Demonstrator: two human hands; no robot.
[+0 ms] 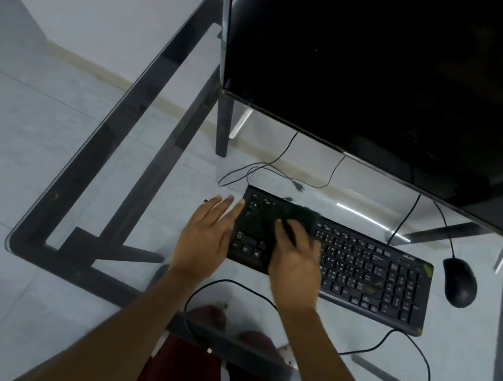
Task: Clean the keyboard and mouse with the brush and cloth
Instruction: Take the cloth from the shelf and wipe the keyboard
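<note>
A black keyboard (364, 267) lies on the glass desk in front of me. My right hand (296, 262) rests over its left half, shut on a dark cloth (301, 216) that is blurred and pressed against the upper left keys. My left hand (206, 236) lies flat with fingers apart at the keyboard's left edge, fingertips touching the corner. A black mouse (459, 282) sits to the right of the keyboard, untouched. No brush is visible.
A large dark monitor (398, 75) stands just behind the keyboard. The glass desk (103, 184) has a black frame, its edge running along the left and front. Cables (416, 353) loop across the glass near the front edge. My knees show below.
</note>
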